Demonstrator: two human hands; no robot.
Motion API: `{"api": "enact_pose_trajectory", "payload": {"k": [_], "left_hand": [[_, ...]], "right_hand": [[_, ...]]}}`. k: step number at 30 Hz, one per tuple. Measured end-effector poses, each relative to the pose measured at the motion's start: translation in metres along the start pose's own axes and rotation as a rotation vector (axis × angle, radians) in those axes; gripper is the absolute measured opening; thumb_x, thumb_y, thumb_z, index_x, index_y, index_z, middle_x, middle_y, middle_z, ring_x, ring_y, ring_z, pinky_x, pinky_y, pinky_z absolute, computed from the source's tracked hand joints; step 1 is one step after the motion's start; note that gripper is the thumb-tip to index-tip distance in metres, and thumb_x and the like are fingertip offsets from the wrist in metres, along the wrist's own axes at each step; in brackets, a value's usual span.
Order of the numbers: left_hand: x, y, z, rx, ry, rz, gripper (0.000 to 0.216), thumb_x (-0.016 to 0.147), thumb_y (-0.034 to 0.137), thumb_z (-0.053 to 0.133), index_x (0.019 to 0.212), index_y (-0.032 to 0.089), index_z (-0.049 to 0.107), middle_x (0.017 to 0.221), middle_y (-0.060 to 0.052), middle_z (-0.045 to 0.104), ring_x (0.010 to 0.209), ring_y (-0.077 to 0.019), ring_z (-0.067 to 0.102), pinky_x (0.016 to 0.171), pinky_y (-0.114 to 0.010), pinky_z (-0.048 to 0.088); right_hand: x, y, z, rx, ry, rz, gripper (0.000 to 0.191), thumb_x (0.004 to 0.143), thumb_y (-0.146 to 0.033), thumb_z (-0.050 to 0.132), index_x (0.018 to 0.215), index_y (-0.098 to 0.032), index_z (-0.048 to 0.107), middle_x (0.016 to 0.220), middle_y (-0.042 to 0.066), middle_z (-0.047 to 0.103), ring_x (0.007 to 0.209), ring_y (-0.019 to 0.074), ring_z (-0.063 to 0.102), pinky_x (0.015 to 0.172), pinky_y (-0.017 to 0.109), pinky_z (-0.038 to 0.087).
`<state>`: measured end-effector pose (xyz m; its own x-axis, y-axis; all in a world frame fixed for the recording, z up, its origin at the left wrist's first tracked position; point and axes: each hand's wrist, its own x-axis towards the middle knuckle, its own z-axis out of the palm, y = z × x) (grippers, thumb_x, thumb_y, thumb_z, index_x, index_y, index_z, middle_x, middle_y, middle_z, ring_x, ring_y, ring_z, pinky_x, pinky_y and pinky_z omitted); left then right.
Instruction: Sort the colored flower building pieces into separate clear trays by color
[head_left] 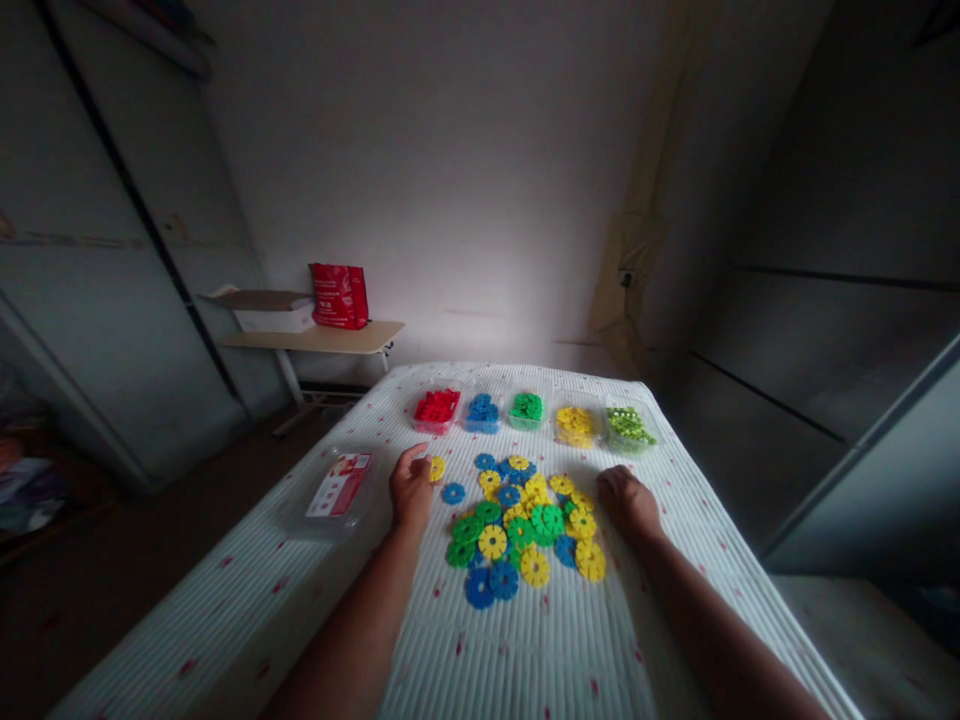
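1. Left hand (412, 488): fingers closed on a yellow disc (437, 467).
2. Right hand (628, 500): fingers curled; whether they grip anything, I cannot tell.
3. Between both hands' fingers: yellow, green and blue discs (519, 533), loosely heaped on the worktop (487, 660).
4. Left of the left fingers: a labelled clear container (340, 487).
5. Beyond the fingers: five clear tubs (527, 424) of coloured pieces (528, 405).

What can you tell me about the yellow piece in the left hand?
The yellow disc is flat, round and notched at the edge, apparently plastic. The left hand holds it, hiding part of its left side. It is left of the loose pile, near a blue disc; whether it touches the tablecloth is unclear.
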<state>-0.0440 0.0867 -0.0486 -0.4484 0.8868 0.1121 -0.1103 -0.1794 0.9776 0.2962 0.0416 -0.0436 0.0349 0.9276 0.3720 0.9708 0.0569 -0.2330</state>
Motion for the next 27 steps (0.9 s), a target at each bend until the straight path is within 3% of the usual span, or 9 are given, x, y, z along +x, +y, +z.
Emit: {"api": "enact_pose_trajectory", "payload": {"k": [4, 7, 13, 16, 19, 24, 27], "left_hand": [[0.001, 0.004, -0.001, -0.041, 0.029, -0.078, 0.042, 0.059, 0.04, 0.062, 0.093, 0.016, 0.059, 0.064, 0.003, 0.054, 0.046, -0.006, 0.048, 0.041, -0.016, 0.037], [-0.002, 0.01, 0.002, -0.027, -0.024, -0.158, 0.036, 0.054, 0.038, 0.065, 0.081, 0.015, 0.06, 0.064, 0.003, 0.056, 0.044, -0.0055, 0.048, 0.04, -0.016, 0.035], [-0.01, 0.021, 0.021, 0.049, -0.358, -0.394, 0.025, 0.048, 0.024, 0.068, 0.069, 0.014, 0.06, 0.053, 0.002, 0.058, 0.038, -0.0069, 0.048, 0.036, -0.016, 0.029], [-0.011, 0.03, 0.054, 0.135, -0.486, -0.372, 0.021, 0.05, 0.023, 0.068, 0.067, 0.013, 0.06, 0.05, 0.002, 0.057, 0.035, -0.0067, 0.046, 0.034, -0.015, 0.024], [-0.009, 0.043, 0.109, 0.149, -0.534, -0.327, 0.019, 0.054, 0.023, 0.068, 0.068, 0.013, 0.06, 0.049, 0.002, 0.056, 0.035, -0.0075, 0.048, 0.035, -0.016, 0.027], [-0.005, 0.058, 0.205, 0.18, -0.546, -0.198, 0.03, 0.069, 0.025, 0.061, 0.098, 0.016, 0.058, 0.069, -0.002, 0.064, 0.045, -0.0091, 0.057, 0.043, -0.018, 0.037], [-0.007, 0.057, 0.225, 0.273, -0.49, -0.127, 0.034, 0.069, 0.021, 0.061, 0.102, 0.013, 0.057, 0.07, -0.003, 0.064, 0.04, -0.0096, 0.054, 0.041, -0.019, 0.035]], "right_hand": [[0.0, 0.0, -0.001, -0.01, 0.011, -0.026, 0.024, 0.083, -0.019, 0.04, 0.075, -0.018, 0.063, 0.081, 0.004, 0.058, 0.073, 0.0122, 0.054, 0.063, 0.02, 0.034], [0.001, 0.0, 0.0, -0.018, 0.013, -0.033, 0.024, 0.083, -0.018, 0.04, 0.075, -0.017, 0.062, 0.081, 0.004, 0.059, 0.073, 0.0123, 0.054, 0.063, 0.02, 0.035], [0.002, 0.0, 0.003, -0.051, 0.006, -0.018, 0.025, 0.085, -0.016, 0.039, 0.074, -0.017, 0.062, 0.08, 0.005, 0.058, 0.071, 0.011, 0.053, 0.061, 0.02, 0.033], [0.002, -0.001, 0.002, -0.057, -0.015, 0.005, 0.025, 0.086, -0.017, 0.039, 0.075, -0.017, 0.061, 0.081, 0.004, 0.058, 0.07, 0.0105, 0.053, 0.061, 0.02, 0.032], [0.003, -0.002, 0.001, -0.055, -0.033, 0.031, 0.024, 0.086, -0.017, 0.04, 0.075, -0.017, 0.061, 0.082, 0.004, 0.059, 0.07, 0.0104, 0.053, 0.061, 0.02, 0.032], [0.002, -0.002, 0.001, -0.042, -0.017, 0.024, 0.024, 0.086, -0.017, 0.04, 0.075, -0.017, 0.061, 0.083, 0.005, 0.059, 0.075, 0.0113, 0.054, 0.064, 0.02, 0.033], [0.001, -0.002, 0.0, -0.018, -0.016, 0.034, 0.024, 0.086, -0.017, 0.04, 0.075, -0.017, 0.061, 0.083, 0.004, 0.059, 0.075, 0.0112, 0.054, 0.064, 0.019, 0.034]]}}
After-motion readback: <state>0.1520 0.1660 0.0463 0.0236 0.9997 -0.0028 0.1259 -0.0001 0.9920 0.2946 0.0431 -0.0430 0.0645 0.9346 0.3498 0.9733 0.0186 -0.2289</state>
